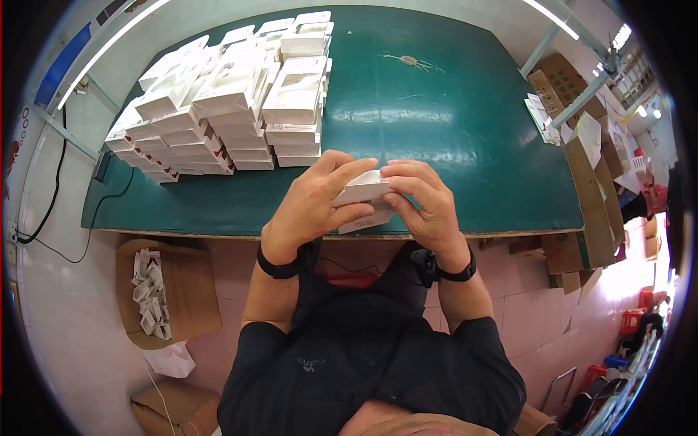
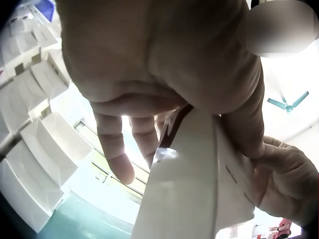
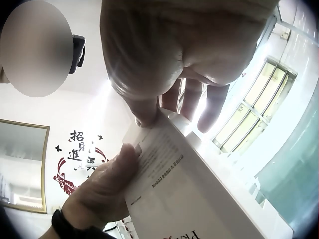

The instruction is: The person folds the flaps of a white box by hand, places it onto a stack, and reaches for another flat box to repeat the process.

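Observation:
Between both hands, over the near edge of the green table (image 1: 465, 196), is a small white cardboard box (image 1: 363, 192) with printed text on its side. My left hand (image 1: 309, 198) grips its left end, thumb low on the near face and fingers along the top. At the other end my right hand (image 1: 429, 202) pinches the upper corner between thumb and fingers. In the right wrist view the printed face of the box (image 3: 174, 194) fills the lower middle, and my right fingers reach its top edge. The left wrist view shows a plain narrow side (image 2: 179, 189).
Stacked white boxes (image 1: 236, 94) with clear windows stand on the table's left half. A pale stringy bundle (image 1: 411, 61) lies farther back. Below the table at left, an open carton (image 1: 200, 291) holds small white pieces. More cardboard cartons (image 1: 592, 196) line the right edge.

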Available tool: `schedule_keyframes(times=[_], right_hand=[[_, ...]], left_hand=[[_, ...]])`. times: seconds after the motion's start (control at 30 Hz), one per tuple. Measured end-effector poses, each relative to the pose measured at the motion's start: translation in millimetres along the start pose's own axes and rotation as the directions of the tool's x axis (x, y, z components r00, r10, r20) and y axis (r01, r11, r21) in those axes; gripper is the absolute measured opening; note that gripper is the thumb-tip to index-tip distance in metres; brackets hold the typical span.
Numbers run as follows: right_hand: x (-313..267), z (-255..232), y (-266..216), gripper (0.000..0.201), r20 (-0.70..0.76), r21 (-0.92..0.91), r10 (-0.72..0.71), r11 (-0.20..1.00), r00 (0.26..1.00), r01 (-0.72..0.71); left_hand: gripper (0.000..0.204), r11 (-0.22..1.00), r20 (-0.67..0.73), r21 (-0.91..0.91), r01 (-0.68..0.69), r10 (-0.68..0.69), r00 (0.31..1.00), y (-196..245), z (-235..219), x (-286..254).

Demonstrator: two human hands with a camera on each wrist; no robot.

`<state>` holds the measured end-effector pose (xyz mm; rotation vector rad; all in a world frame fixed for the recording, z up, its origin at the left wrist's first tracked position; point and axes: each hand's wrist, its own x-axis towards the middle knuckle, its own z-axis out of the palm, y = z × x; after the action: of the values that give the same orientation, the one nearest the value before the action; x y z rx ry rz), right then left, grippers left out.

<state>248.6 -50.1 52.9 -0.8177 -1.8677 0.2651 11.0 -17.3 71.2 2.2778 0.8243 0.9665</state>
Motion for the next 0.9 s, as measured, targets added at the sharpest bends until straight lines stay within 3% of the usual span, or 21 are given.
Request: schedule_keyframes(times=[0.1, 0.2, 0.23, 0.33, 0.5, 0.6, 0.9], right_hand=[[1, -1, -2, 0.018, 0.010, -0.002, -0.015, 1.000, 1.000, 0.015], [1, -2, -3, 0.017, -0.001, 0.002, 0.007, 1.000, 1.000, -0.007], [1, -2, -3, 0.017, -0.004, 0.004, 0.004, 1.000, 1.000, -0.004], [-2, -3, -3, 0.016, -0.003, -0.007, 0.021, 1.000, 1.000, -0.021], [-3, -4, -3, 0.015, 0.022, 0.007, 0.008, 1.000, 1.000, -0.008], [-3, -4, -4, 0.014, 0.029, 0.014, -0.002, 1.000, 1.000, 0.001], [-3, -5, -6, 0.012, 0.062, 0.011, -0.002, 1.000, 0.998, 0.002]], left_hand=[[0.067, 0.996, 0.102, 0.034, 0.086, -0.089, 0.991, 2, -4, -1], [0.057, 0.915, -0.004, -0.395, -0.079, 0.085, 0.996, -24, 7, -3], [0.057, 0.917, -0.004, -0.390, -0.080, 0.086, 0.996, -30, 10, -5], [0.041, 0.738, -0.073, -0.669, -0.090, 0.055, 0.996, -36, 16, -9], [0.032, 0.745, 0.013, -0.667, -0.003, 0.016, 1.000, -42, 16, -16], [0.029, 0.647, 0.020, -0.762, 0.036, -0.032, 0.999, -45, 19, -15], [0.027, 0.592, 0.057, -0.798, 0.115, -0.116, 0.992, -40, 16, -16]])
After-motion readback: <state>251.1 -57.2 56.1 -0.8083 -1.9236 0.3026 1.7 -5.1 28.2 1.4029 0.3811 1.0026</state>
